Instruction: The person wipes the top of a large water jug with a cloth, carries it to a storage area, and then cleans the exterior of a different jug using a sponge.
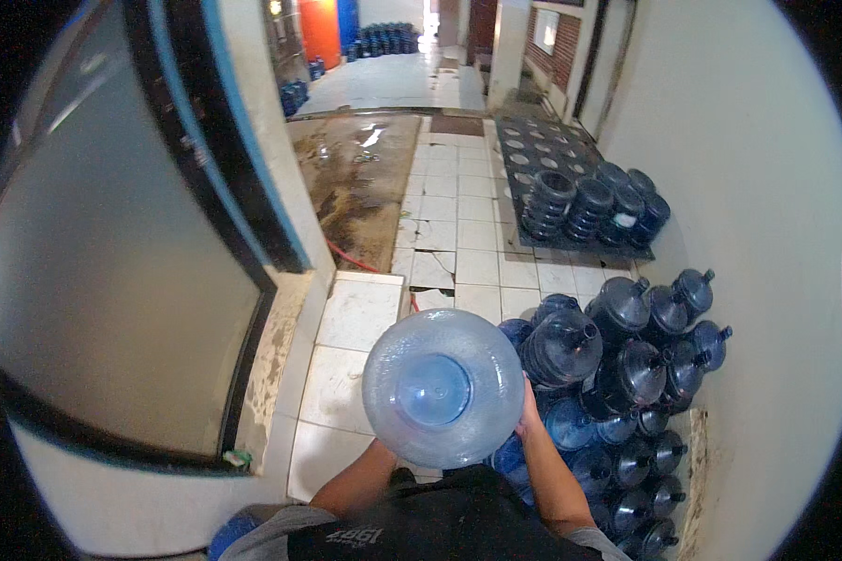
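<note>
A large, see-through pale blue water jug (491, 393) is held in front of my body, one round end facing up with a deeper blue circle in its middle. My right hand (526, 411) grips its right side, the fingers partly behind it. On the opposite side my left hand (384, 452) supports the lower left edge, and its fingers are hidden by the jug. Just right of my right hand stand many blue water jugs (563, 346), crowded together and some stacked on others.
Several more jugs (594, 206) stand on a black perforated platform (547, 154) along the right wall. White floor tiles (477, 234), some cracked, run ahead beside a wet brown patch (365, 187). A red hose (351, 255) crosses there. To the left is a dark-framed glass panel (131, 252). Rows of jugs (384, 39) line the far end.
</note>
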Demonstrator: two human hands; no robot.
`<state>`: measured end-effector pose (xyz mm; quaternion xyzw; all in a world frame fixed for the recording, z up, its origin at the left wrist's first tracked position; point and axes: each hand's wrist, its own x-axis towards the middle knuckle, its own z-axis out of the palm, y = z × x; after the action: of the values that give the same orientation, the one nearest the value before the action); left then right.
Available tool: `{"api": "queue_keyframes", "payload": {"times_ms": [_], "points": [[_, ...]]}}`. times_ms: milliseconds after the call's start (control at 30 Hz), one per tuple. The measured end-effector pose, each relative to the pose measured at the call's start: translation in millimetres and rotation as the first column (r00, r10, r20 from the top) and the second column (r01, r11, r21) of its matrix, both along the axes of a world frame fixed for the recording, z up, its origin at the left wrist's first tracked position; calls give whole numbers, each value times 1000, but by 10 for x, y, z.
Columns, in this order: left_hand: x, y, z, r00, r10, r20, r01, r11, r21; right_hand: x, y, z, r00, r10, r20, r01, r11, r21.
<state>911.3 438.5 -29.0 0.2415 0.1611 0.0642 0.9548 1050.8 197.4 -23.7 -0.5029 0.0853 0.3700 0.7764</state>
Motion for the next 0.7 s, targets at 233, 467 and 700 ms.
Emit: {"api": "queue_keyframes", "payload": {"times_ms": [233, 467, 700], "points": [[1212, 378, -4, 999, -52, -14, 53, 998, 34, 836, 176, -23, 982, -133, -135, 142, 988, 61], [2271, 746, 267, 1000, -12, -3, 12, 998, 61, 1866, 616, 70, 985, -148, -85, 150, 989, 17], [3382, 1365, 215, 1000, 30, 10, -30, 997, 66, 3134, 1336, 215, 994, 24, 109, -23, 1000, -12]]}}
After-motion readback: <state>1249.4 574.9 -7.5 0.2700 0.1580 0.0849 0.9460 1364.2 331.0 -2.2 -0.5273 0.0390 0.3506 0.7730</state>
